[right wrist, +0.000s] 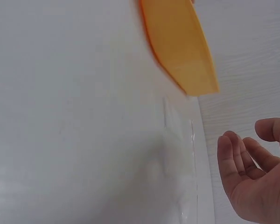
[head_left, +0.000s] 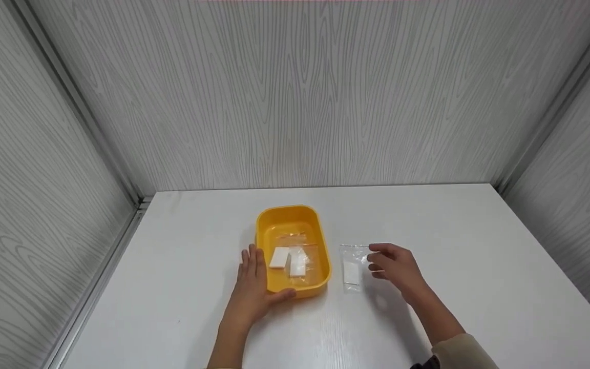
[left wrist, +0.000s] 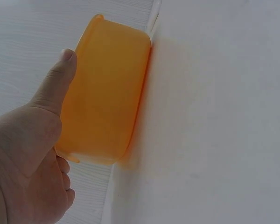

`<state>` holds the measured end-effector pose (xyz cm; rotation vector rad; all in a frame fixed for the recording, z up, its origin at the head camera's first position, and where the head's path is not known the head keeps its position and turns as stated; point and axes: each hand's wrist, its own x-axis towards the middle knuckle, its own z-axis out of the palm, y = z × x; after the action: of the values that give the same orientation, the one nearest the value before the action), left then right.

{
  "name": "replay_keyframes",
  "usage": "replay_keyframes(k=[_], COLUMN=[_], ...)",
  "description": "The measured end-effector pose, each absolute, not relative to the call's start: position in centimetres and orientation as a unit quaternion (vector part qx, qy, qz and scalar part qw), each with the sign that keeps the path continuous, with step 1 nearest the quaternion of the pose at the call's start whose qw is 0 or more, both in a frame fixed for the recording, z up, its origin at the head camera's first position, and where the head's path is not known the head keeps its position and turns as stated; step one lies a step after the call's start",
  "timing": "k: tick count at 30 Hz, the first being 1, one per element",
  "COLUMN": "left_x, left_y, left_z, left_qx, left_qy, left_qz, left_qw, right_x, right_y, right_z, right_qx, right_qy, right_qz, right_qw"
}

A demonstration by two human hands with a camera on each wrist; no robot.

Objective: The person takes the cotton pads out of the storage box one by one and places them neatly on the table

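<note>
A yellow plastic tub [head_left: 324, 241] stands on the white table. My left hand [head_left: 255, 293] rests against its near left corner, fingers straight along the left side and thumb at the near rim; the left wrist view shows the tub's outer wall beside the thumb [left wrist: 56, 84]. Inside the tub lie clear plastic bags with white flat pieces [head_left: 297, 262]. To the right of the tub, a clear small zip bag [head_left: 351, 274] with a white rectangular piece in it lies flat. My right hand [head_left: 397, 266] hovers by that bag's right edge, fingers loosely bent, holding nothing.
The white tabletop [head_left: 454, 246] stretches to both sides of the tub. Behind it stands a grey wood-grain panel [head_left: 295, 102], with similar panels [head_left: 34, 179] at left and right. A metal frame strip [head_left: 95, 287] runs along the table's left side.
</note>
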<state>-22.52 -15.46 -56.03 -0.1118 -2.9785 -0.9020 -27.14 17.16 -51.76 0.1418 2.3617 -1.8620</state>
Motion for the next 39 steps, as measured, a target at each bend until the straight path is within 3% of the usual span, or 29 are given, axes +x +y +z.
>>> replay_keyframes(k=[26,39], left_x=[-22.5,-22.5], left_y=[-15.6,-15.4], left_z=[-56.2,-56.0], left_qx=[-0.048,-0.044], left_qy=[-0.957,-0.961], left_qz=[-0.285,-0.274], left_qw=[0.030,0.023], right_x=[-27.1,-27.3], right_y=[8.5,6.4], right_z=[-50.6,-50.7], right_qx=[0.036,0.030], right_qy=[0.668,0.606], right_qz=[-0.728,-0.776], right_qw=[0.148,0.174])
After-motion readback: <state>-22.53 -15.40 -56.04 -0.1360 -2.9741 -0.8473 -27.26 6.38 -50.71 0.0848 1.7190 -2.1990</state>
